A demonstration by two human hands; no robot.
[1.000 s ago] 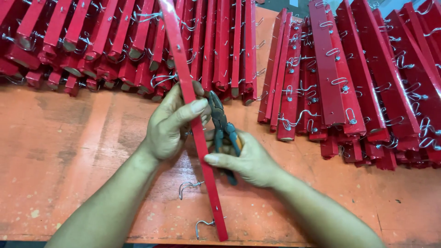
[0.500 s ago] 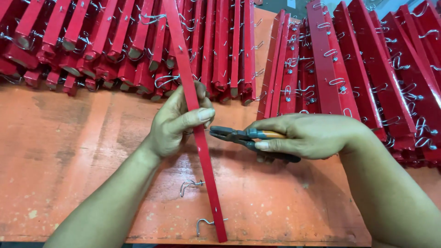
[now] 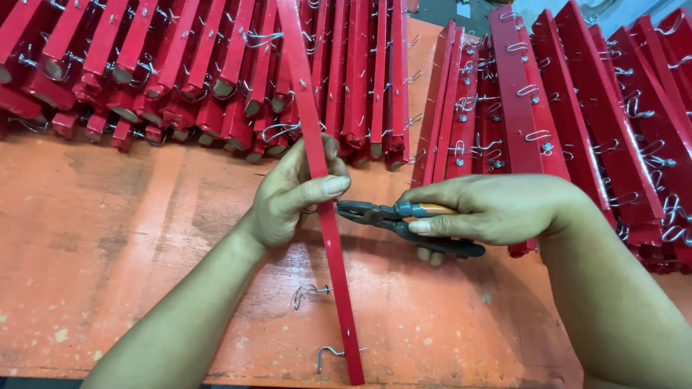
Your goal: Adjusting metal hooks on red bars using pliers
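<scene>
Nearest the camera, the lower end of a long red strip (image 3: 333,238) rests on the orange tabletop (image 3: 108,274), standing on edge and running away toward the far stacks. Two bent wire hooks (image 3: 308,292) already stick out of its left side down there, so the near part looks finished, as a judgement. Higher up, the left hand (image 3: 292,194) closes its grip around the strip, thumb pressed on the near face. The right hand (image 3: 497,209) is wrapped shut around the handles of a pair of pliers (image 3: 393,217), whose nose meets the strip just below that thumb; whether a hook sits in the nose cannot be told. The stretch above the hands shows no hooks, so that part seems left to do. Beyond lie piles of red strips (image 3: 216,65), and more (image 3: 577,108) on the right, already bristling with hooks
</scene>
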